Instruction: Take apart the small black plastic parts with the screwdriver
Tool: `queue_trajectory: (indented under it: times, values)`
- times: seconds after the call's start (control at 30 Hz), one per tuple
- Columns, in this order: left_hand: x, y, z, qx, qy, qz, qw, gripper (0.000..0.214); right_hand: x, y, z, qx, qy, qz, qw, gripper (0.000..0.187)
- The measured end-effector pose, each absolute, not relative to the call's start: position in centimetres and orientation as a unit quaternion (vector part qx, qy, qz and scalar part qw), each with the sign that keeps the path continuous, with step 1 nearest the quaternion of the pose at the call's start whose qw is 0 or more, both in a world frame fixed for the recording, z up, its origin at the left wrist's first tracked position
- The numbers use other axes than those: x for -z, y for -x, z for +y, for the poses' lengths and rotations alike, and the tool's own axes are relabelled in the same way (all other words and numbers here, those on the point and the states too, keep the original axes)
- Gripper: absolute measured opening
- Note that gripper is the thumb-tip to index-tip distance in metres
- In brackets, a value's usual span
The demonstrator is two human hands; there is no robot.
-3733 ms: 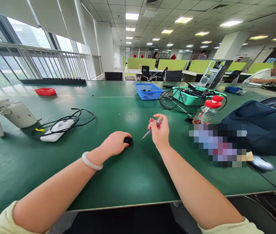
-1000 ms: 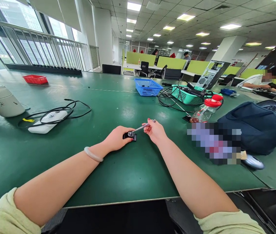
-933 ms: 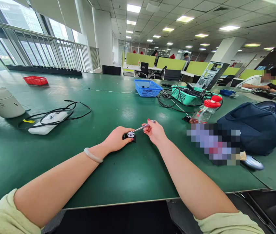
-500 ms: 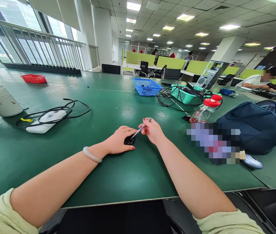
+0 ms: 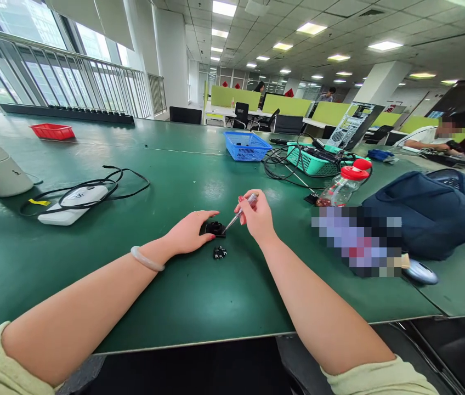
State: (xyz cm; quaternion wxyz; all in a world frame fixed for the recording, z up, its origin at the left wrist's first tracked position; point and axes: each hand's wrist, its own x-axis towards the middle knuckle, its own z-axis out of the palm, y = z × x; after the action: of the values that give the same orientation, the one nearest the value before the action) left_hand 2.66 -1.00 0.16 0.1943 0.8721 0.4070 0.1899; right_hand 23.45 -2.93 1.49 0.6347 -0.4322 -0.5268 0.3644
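Observation:
In the head view my right hand [image 5: 259, 216] is closed around the handle of a slim screwdriver [image 5: 234, 220] with a metal shaft. Its tip slants down to the right edge of a small black part [image 5: 216, 229] on the table. My left hand [image 5: 187, 233], a pale bangle at its wrist, holds that part from the left, thumb in front and fingers behind. A smaller black piece with bright metal bits [image 5: 219, 252] lies just in front of it, touched by neither hand.
On the green table [image 5: 166, 307] are a white device with a black cable [image 5: 74, 206], a blue basket [image 5: 248, 151], a teal basket of cables [image 5: 306, 160], a red-lidded jar [image 5: 339, 189] and a dark blue bag [image 5: 425, 214]. A person [image 5: 430, 140] sits at far right.
My left hand has drawn back to the left, uncovering more of the black part and the smaller piece before it. The right hand with the screwdriver has risen slightly.

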Motion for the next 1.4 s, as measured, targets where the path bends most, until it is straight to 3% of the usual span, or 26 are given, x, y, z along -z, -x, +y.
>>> queue_trajectory:
  times: [0.23, 0.43, 0.67, 0.87, 1.2, 1.3, 1.4]
  values:
    - [-0.7, -3.0, -1.7, -0.184, -0.863, 0.43, 0.191, 0.056, -2.0, -22.4, -4.5, -0.319, 0.437, -0.616, 0.572, 0.024]
    - [-0.4, -3.1, -1.6, -0.196, -0.86, 0.428, 0.196, 0.055, -2.2, -22.6, -5.0, -0.253, 0.441, -0.591, 0.627, 0.02]
    - [-0.6, -3.0, -1.6, -0.189, -0.865, 0.423, 0.191, 0.053, -2.1, -22.4, -4.5, -0.295, 0.448, -0.612, 0.581, 0.015]
    - [-0.7, -3.1, -1.7, -0.196, -0.862, 0.426, 0.194, 0.051, -2.4, -22.4, -5.4, -0.265, 0.43, -0.579, 0.64, 0.017]
    - [-0.4, -3.0, -1.6, -0.21, -0.873, 0.408, 0.168, 0.047, -1.9, -21.4, -5.0, -0.296, 0.44, -0.645, 0.55, 0.01]
    - [-0.8, -3.0, -1.6, -0.229, -0.878, 0.393, 0.147, 0.042, -2.2, -21.6, -5.3, -0.303, 0.436, -0.628, 0.569, 0.015]
    - [-1.0, -2.9, -1.6, -0.241, -0.869, 0.418, 0.112, 0.041, -2.7, -21.9, -5.7, -0.256, 0.427, -0.575, 0.65, 0.017]
